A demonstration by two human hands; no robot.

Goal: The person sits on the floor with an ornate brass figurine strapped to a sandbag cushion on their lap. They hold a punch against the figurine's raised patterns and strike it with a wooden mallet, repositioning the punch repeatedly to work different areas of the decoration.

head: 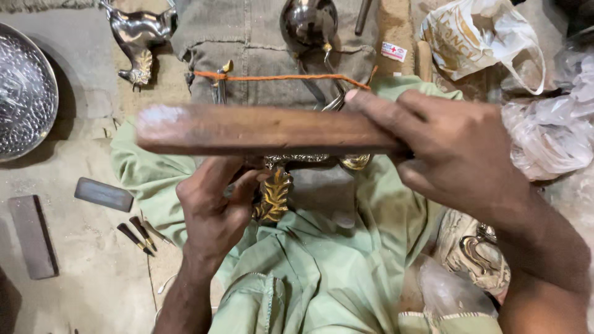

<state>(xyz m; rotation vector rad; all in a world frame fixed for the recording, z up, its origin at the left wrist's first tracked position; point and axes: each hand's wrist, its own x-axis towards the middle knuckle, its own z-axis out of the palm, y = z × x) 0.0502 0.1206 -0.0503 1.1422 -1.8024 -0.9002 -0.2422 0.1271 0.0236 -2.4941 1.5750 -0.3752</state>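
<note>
My right hand (pixel 451 148) grips the right end of a long flat wooden bar (pixel 260 128), held level across the middle of the view. Below the bar, my left hand (pixel 216 204) is closed around an ornate gold and silver metal piece (pixel 275 195) with a leaf-shaped part. More of that piece's embossed rim (pixel 328 161) shows just under the bar. Both hands work over my lap, covered in light green cloth (pixel 315 260).
A shiny metal bird figure (pixel 139 37) and a hammered metal tray (pixel 25 93) lie at upper left. A round metal vessel (pixel 308 21) rests on burlap (pixel 247 37) tied with orange string. Small punches (pixel 141 232), flat blocks (pixel 31 235) and plastic bags (pixel 544 124) surround me.
</note>
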